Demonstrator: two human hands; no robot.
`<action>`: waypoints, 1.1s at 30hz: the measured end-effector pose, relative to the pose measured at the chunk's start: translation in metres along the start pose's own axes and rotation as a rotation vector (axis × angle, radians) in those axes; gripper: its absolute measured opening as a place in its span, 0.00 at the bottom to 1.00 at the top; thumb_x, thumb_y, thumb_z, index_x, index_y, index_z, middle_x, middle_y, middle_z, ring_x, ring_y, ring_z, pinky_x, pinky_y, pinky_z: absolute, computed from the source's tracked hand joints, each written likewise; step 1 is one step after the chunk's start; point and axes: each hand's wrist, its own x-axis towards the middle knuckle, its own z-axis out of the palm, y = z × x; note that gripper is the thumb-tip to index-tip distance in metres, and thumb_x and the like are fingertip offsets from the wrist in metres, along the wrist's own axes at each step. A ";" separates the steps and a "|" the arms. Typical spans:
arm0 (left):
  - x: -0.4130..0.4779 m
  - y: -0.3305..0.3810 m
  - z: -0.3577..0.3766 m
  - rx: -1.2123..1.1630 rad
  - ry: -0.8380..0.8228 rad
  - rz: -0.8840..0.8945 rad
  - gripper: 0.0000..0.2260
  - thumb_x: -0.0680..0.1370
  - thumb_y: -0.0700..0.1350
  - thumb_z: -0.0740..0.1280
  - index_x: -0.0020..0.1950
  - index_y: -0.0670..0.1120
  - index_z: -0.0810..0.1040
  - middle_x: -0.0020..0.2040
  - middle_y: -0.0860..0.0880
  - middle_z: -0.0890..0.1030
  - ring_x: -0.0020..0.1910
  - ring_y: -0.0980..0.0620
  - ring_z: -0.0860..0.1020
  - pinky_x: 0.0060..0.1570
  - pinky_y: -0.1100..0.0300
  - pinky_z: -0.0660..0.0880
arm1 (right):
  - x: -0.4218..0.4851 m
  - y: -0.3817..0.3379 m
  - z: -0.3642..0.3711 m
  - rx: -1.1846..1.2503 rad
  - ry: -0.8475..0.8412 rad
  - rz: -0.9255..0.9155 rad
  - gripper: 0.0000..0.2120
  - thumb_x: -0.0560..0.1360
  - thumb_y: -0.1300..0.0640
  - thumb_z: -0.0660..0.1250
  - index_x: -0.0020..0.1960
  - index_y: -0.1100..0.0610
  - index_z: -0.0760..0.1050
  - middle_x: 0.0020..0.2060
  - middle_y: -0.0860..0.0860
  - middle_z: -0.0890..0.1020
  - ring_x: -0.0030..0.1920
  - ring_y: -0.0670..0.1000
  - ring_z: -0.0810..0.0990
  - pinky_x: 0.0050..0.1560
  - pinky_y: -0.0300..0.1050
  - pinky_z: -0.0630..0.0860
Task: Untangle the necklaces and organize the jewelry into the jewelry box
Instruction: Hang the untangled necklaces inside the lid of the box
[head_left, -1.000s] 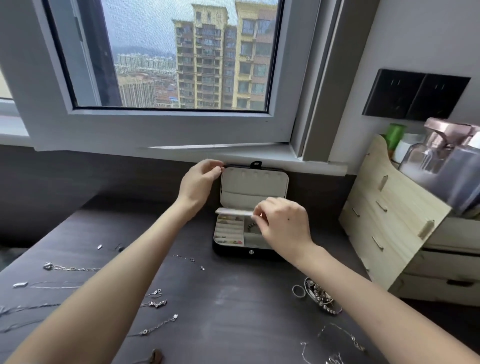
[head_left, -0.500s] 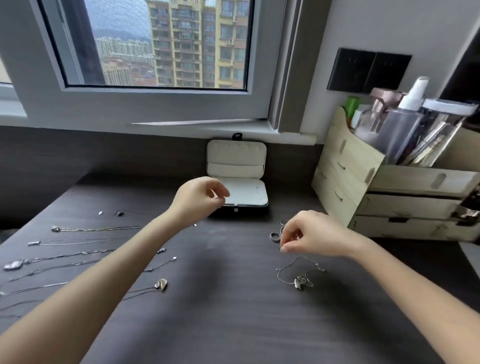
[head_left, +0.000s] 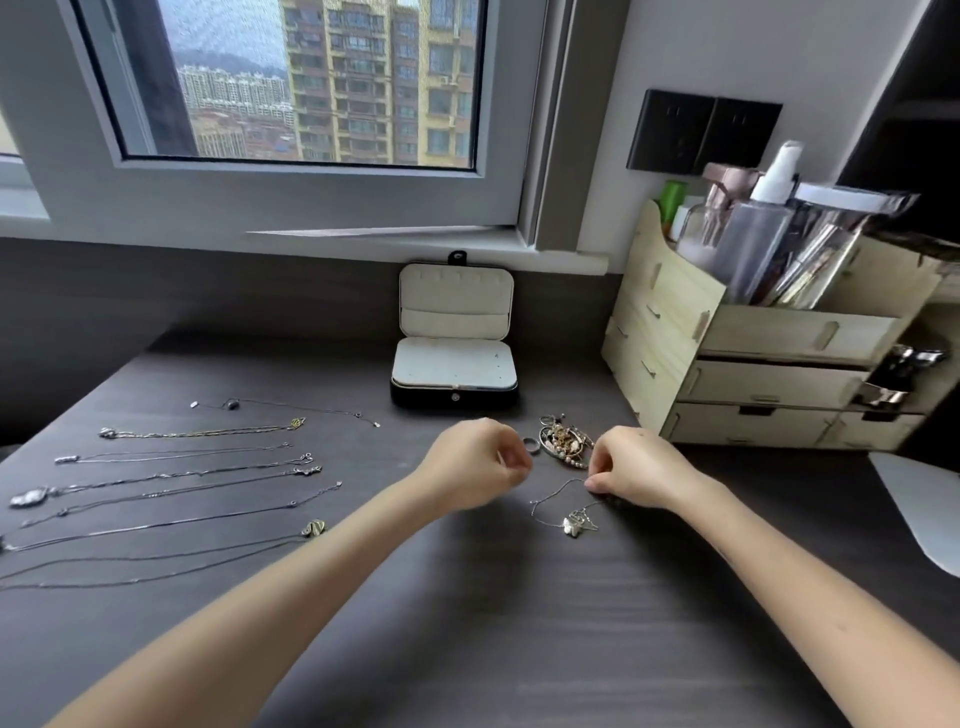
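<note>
A tangled necklace (head_left: 574, 519) with a small pendant lies on the dark desk (head_left: 493, 623), right of the middle. Its thin chain runs up to the right hand (head_left: 641, 467), whose thumb and fingertips pinch it. Just behind sits a heap of mixed jewelry (head_left: 566, 441) with a ring (head_left: 530, 443) beside it. Farther back, at the desk's rear edge, stands the open jewelry box (head_left: 454, 364). Straightened necklaces (head_left: 171, 478) lie in rows toward the left edge, and a wooden organizer (head_left: 727, 353) fills the rear right corner. The left hand (head_left: 475, 465) hovers beside the ring, fingers curled in, with nothing seen in them.
</note>
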 end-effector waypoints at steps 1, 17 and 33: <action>0.001 0.002 0.002 -0.011 -0.003 -0.001 0.05 0.73 0.44 0.68 0.46 0.48 0.83 0.39 0.54 0.78 0.42 0.53 0.77 0.40 0.63 0.69 | 0.000 0.001 0.001 0.029 -0.015 -0.018 0.06 0.72 0.53 0.70 0.37 0.50 0.77 0.42 0.50 0.83 0.48 0.50 0.79 0.46 0.41 0.73; 0.011 0.021 -0.046 -0.862 -0.194 0.003 0.06 0.77 0.39 0.66 0.52 0.37 0.76 0.41 0.45 0.81 0.43 0.51 0.81 0.52 0.60 0.78 | -0.013 -0.048 -0.089 0.610 -0.006 -0.409 0.07 0.79 0.62 0.61 0.42 0.57 0.71 0.33 0.55 0.78 0.33 0.49 0.72 0.35 0.41 0.70; 0.014 0.040 -0.070 -0.658 0.050 0.139 0.05 0.73 0.31 0.69 0.43 0.40 0.81 0.39 0.41 0.81 0.40 0.46 0.79 0.46 0.55 0.80 | -0.019 -0.051 -0.128 0.644 0.109 -0.447 0.08 0.79 0.63 0.61 0.41 0.56 0.71 0.38 0.52 0.79 0.37 0.46 0.75 0.38 0.39 0.73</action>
